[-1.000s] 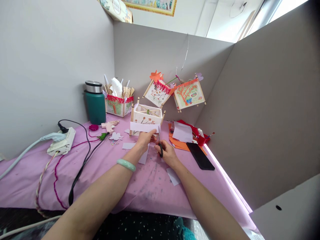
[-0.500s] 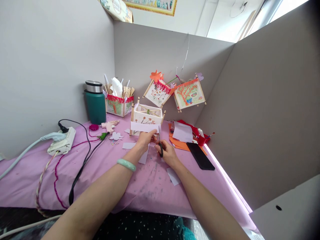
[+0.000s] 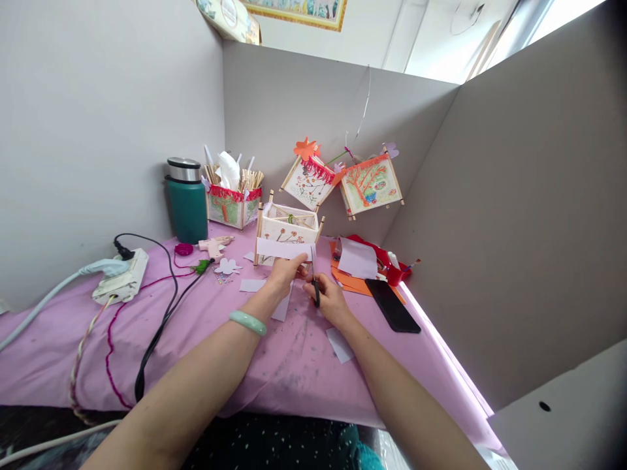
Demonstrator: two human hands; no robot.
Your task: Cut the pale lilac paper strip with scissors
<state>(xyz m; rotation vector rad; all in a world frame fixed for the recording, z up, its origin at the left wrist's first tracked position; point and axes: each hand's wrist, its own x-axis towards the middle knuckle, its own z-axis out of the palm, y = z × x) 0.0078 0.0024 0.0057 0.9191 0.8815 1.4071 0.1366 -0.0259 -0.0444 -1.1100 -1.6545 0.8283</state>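
Tiny shift: paper strip (image 3: pixel 281 249) and scissors (image 3: pixel 317 295) crept slightly right

So compared with a second ago, we've got the strip's left end sitting a touch further right, and the black scissor handle has edged the same way. Everything else on the table (image 3: pixel 304 372) looks put to us.

The strip itself is long, narrow, plain and pale lilac-white, held up almost level in front of the white box (image 3: pixel 294 232) with the stick corners, hiding part of its drawn-on front. Our left hand (image 3: pixel 288 274) has it pinched near the right end, thumb on the face. Our right hand (image 3: pixel 329 301) is closed round the scissors' handle, blades pointing away from us at the strip's right end. Can't tell how far apart the blades are, they're too thin at this size. A loose paper piece (image 3: pixel 339 344) lies by our right wrist.
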